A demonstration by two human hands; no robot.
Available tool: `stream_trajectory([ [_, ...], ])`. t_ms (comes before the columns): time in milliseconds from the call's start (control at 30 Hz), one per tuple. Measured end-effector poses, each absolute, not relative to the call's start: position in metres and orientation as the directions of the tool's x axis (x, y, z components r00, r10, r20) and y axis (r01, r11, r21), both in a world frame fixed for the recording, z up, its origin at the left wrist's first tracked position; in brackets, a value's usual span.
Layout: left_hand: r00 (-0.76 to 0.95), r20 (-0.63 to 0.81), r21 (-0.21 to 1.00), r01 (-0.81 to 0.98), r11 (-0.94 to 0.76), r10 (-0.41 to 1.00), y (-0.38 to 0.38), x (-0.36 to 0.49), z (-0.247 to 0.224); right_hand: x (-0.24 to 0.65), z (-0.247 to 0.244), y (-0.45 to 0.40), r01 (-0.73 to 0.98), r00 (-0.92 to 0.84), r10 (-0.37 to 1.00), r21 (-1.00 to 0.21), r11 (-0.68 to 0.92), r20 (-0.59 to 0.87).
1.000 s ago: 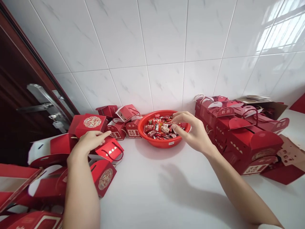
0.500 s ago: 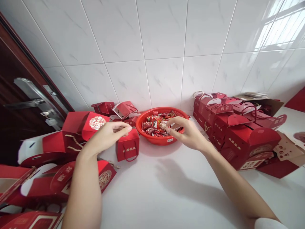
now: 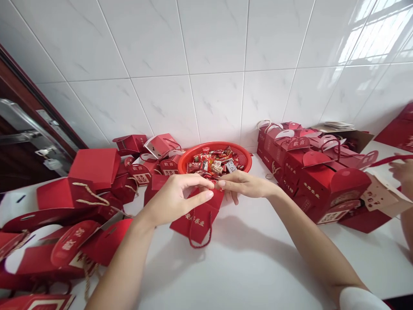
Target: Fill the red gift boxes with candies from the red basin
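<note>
In the head view, a red paper gift box (image 3: 201,221) with gold characters and a dark red cord handle is tilted over the white table, just in front of the candy basket. My left hand (image 3: 177,198) grips its upper left part, thumb and forefinger pinched toward the top edge. From the other side my right hand (image 3: 245,184) closes on the upper right edge, and its fingertips meet those of the left. The fingers hide the box's top. Behind them, a red plastic basket (image 3: 248,165) holds many wrapped candies (image 3: 217,165).
Red gift boxes (image 3: 93,165) crowd the left side, some with flaps up. More boxes (image 3: 329,193) stand in rows at right. Another person's hand (image 3: 403,172) reaches in at the right edge, by a red strip. A tiled wall (image 3: 216,103) closes the back; a door handle (image 3: 22,137) shows left.
The gift box from left of the basket has come right and forward and now tilts between my hands. My hands have drawn together. Another person's hand has appeared at right.
</note>
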State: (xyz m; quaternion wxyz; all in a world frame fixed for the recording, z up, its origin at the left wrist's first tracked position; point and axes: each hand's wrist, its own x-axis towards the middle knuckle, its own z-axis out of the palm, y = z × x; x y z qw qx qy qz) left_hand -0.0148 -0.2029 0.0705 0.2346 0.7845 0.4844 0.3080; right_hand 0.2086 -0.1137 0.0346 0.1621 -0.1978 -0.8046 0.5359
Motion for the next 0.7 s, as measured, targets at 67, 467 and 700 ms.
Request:
stream_trajectory([
  [67,0.380,0.308,0.620,0.615,-0.487,0.872,-0.204,-0.014,0.071,0.209,0.033,-0.113,0.223,-0.871,0.489,-0.932,0.284,-0.059],
  [467,0.675,-0.018,0.754,0.494,-0.433,0.738,-0.200,-0.011,0.066,0.208,0.037,-0.121,0.415,-0.820,0.570,-0.737,0.533,-0.049],
  [700,0.557,-0.037,0.479,0.739,-0.474,0.830,-0.200,0.004,0.059,0.213,0.041,-0.128,0.427,-0.863,0.497,-0.650,0.629,-0.086],
])
